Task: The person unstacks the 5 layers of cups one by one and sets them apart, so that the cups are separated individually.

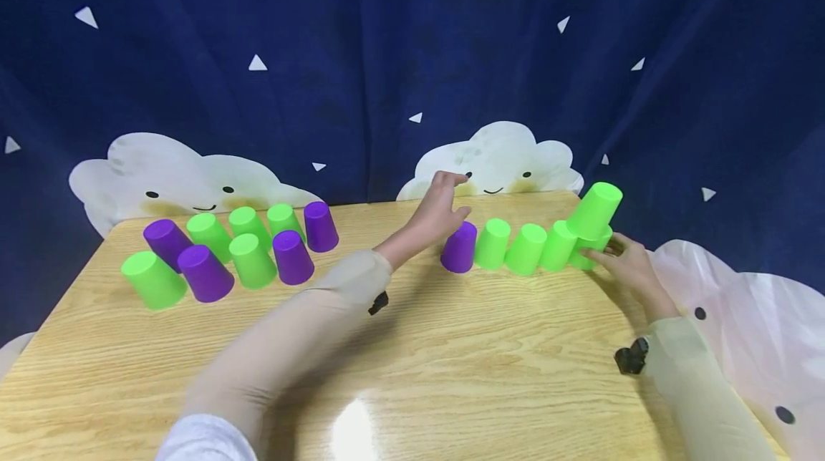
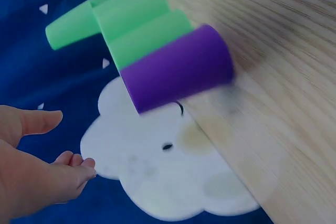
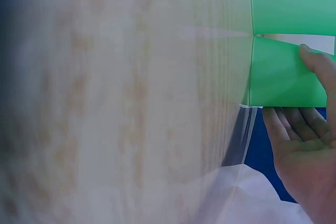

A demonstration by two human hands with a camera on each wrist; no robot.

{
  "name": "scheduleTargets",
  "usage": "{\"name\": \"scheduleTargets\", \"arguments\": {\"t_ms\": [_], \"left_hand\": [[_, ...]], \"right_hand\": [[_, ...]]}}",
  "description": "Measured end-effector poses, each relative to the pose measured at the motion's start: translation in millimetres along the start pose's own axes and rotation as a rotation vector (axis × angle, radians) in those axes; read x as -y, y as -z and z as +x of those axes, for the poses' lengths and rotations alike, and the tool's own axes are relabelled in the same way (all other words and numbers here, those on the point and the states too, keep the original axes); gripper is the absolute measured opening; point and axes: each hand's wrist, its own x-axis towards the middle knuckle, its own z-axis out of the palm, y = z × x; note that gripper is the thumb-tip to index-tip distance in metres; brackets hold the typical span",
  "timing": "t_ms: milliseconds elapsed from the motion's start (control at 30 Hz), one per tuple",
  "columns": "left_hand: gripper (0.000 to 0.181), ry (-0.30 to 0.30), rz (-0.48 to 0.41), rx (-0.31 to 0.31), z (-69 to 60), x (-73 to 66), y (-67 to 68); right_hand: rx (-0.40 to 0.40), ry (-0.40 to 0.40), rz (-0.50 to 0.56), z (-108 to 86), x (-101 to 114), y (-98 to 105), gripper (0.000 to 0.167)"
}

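Upside-down cups stand in a row at the table's right back: a purple cup [image 1: 459, 248] at the left end, then several green cups [image 1: 526, 249]. One more green cup [image 1: 594, 210] sits higher, on the two rightmost cups. My right hand [image 1: 631, 268] holds the row's rightmost green cup [image 3: 289, 74], thumb on one side and fingers on the other. My left hand [image 1: 440, 214] is raised just behind and left of the purple cup [image 2: 178, 69], thumb and fingers apart, touching nothing.
At the left back of the wooden table [image 1: 451, 361] stands a second group of upside-down cups, green [image 1: 253, 261] and purple [image 1: 205, 273]. A dark blue curtain [image 1: 361, 74] with cloud shapes hangs right behind the table's back edge.
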Motion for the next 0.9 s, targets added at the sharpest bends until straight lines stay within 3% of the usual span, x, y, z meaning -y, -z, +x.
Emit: {"name": "scheduleTargets", "arguments": {"t_ms": [333,467,700,900], "left_hand": [[0.059,0.0,-0.01,0.095,48.5,-51.9,-59.3],[0.065,-0.032,0.011,0.123,63.8,-68.8,-81.1],[0.071,-0.102,0.074,0.171,76.9,-89.8,-108.5],[0.072,-0.108,0.119,0.169,84.9,-98.7,-124.1]], "right_hand": [[0.016,-0.017,0.024,-1.8,-3.0,3.1,0.075],[0.013,-0.015,0.03,-0.3,-2.3,3.6,0.076],[0.02,-0.011,0.033,-0.9,-1.4,1.3,0.078],[0.021,-0.007,0.015,-1.6,-3.0,-0.1,0.075]]}}
